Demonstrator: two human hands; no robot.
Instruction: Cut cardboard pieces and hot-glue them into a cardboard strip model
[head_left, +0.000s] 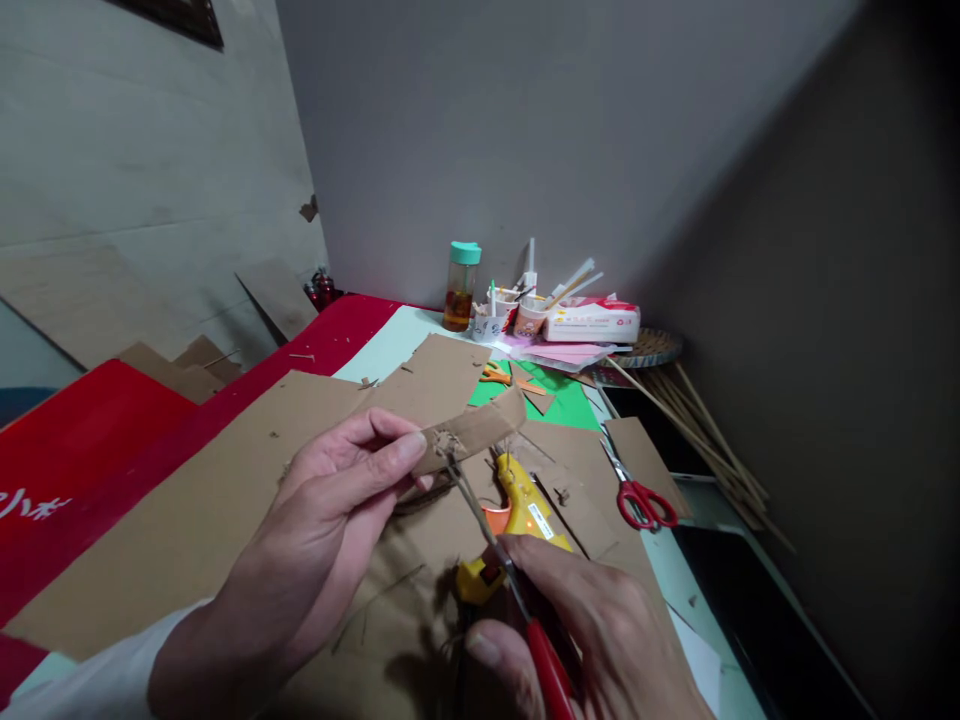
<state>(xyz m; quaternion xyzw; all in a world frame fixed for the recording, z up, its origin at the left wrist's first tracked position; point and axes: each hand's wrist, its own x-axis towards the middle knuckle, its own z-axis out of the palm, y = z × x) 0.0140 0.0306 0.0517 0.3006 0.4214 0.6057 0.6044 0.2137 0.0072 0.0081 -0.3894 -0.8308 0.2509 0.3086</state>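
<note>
My left hand point(330, 510) pinches a brown cardboard strip point(480, 428) between thumb and fingers and holds it above the table. My right hand point(592, 630) grips red-handled scissors point(517, 590). Their closed blades point up and left, with the tip touching a frayed hole near the strip's left end. A yellow glue gun point(525, 505) lies on the cardboard just beyond my right hand.
Large cardboard sheets point(195, 520) cover a red table point(67, 440). A second pair of red scissors point(637, 495) lies to the right. At the back stand a teal-capped bottle point(460, 287), cups of tools point(517, 310), a tissue pack point(592, 322), green paper point(562, 395) and wooden sticks point(705, 430).
</note>
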